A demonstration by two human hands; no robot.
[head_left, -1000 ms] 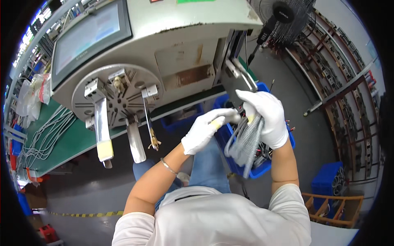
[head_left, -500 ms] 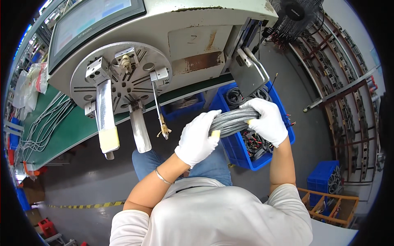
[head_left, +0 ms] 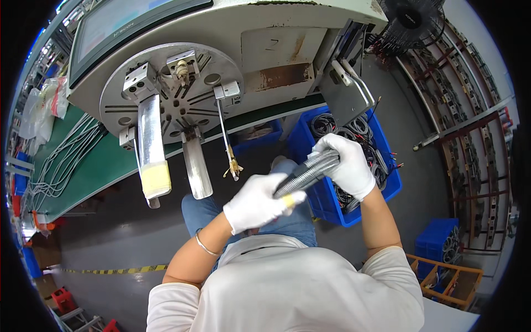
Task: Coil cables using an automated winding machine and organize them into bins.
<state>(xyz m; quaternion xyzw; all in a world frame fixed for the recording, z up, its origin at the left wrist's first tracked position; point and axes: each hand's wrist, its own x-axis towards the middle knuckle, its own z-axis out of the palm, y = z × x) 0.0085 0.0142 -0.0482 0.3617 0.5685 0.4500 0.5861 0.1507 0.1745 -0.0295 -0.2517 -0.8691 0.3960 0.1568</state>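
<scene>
A coil of grey cable point(head_left: 307, 174) is stretched between my two white-gloved hands, in front of my lap. My left hand point(head_left: 260, 202) closes round its near left end, with a yellow patch at the fingertips. At the far right end, my right hand point(head_left: 348, 166) grips the coil, the fingers wrapped over it. The coil is tilted, its right end higher in the view. Just beyond it stands a blue crate point(head_left: 345, 221) filled with coiled cables point(head_left: 381, 166) that have red and black ends.
Ahead on the left is a machine with a round slotted metal disc point(head_left: 127, 110) carrying long metal arms point(head_left: 196, 169). A screen point(head_left: 119, 27) tops it. Loose grey cables point(head_left: 58, 171) lie on the green bench point(head_left: 105, 180). A black fan point(head_left: 412, 22) and a rack point(head_left: 481, 182) stand at right.
The coil has turned from broadside to a narrower, steeper slant. My left hand has moved left and nearer to me; my right hand still grips the other end. The view has shifted slightly.
</scene>
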